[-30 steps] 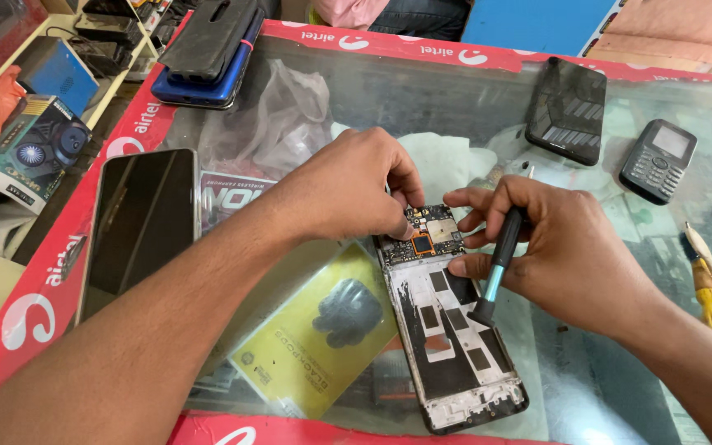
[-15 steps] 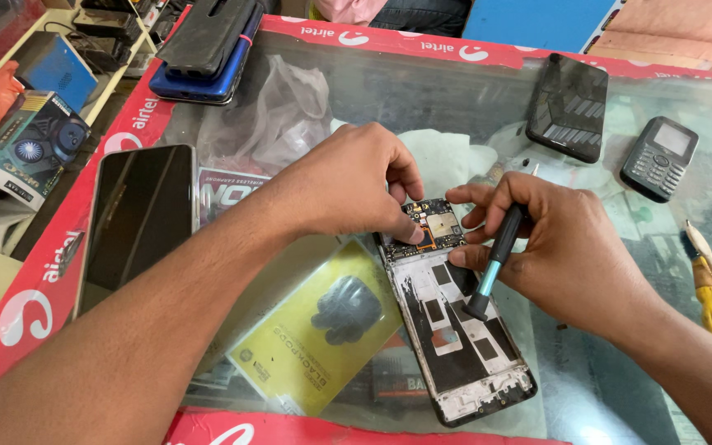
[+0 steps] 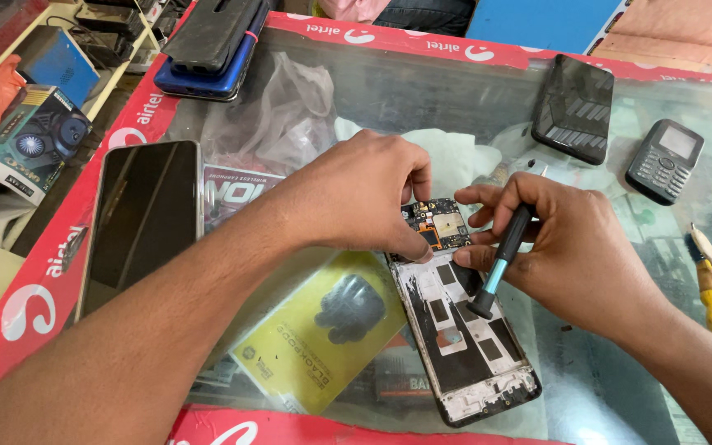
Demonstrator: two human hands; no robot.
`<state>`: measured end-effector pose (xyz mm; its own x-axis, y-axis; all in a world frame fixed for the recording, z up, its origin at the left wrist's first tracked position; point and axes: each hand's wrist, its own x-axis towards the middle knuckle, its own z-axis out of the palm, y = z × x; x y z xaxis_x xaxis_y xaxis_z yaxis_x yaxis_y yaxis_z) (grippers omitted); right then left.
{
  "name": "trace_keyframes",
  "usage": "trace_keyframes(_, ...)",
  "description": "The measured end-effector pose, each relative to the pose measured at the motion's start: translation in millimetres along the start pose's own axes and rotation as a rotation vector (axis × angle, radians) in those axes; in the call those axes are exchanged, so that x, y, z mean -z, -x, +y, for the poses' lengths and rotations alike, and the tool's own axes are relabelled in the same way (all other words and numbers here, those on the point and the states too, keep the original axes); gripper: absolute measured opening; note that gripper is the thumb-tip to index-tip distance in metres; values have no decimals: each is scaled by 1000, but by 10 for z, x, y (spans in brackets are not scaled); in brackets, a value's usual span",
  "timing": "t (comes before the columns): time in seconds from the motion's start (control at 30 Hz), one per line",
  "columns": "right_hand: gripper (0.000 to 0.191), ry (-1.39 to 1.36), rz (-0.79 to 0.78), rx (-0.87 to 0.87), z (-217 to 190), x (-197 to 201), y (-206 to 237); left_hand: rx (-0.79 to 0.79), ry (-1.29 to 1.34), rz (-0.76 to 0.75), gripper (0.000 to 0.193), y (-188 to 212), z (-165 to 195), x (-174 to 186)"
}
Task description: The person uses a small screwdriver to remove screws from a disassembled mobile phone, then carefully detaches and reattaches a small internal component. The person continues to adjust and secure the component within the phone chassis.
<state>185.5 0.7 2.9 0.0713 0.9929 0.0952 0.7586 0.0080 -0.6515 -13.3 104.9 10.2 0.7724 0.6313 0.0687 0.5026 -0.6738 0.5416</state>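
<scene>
Opened phone (image 3: 463, 330), back cover off, lies flat at lower centre of the glass worktop (image 3: 620, 387), its circuit board (image 3: 438, 224) at the upper end, so both hands can work on it from above. Left hand (image 3: 364, 194) curls down, fingertips pinching the board's edge, seemingly to steady it. Right hand (image 3: 574, 243) is closed around a black and teal screwdriver (image 3: 498, 262), tip resting on the frame.

Bright, even daylight fills the frame — colours are vivid and shadows soft, with only faint dark patches under the hands near the centre. The glass tabletop (image 3: 422, 91) shows pale hazy reflections toward the upper right. Focus is sharp at the centre; the edges bend slightly — wide-angle distortion.
</scene>
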Motion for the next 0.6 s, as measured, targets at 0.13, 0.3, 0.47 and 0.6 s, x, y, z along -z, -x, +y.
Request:
trace_keyframes(0.13,39,0,0,28,15,0,3,43,-13,-23,52,-3,-11,15)
trace_keyframes(0.3,40,-2,1,40,25,-2,8,52,27,-2,44,-32,-52,7)
trace_keyframes(0.47,40,-6,-11,-11,24,-10,4,88,104,-3,33,-43,-87,-2)
trace_keyframes(0.6,39,-6,-15,-20,35,-14,2,96,137,-28,32,-41,-92,-1)
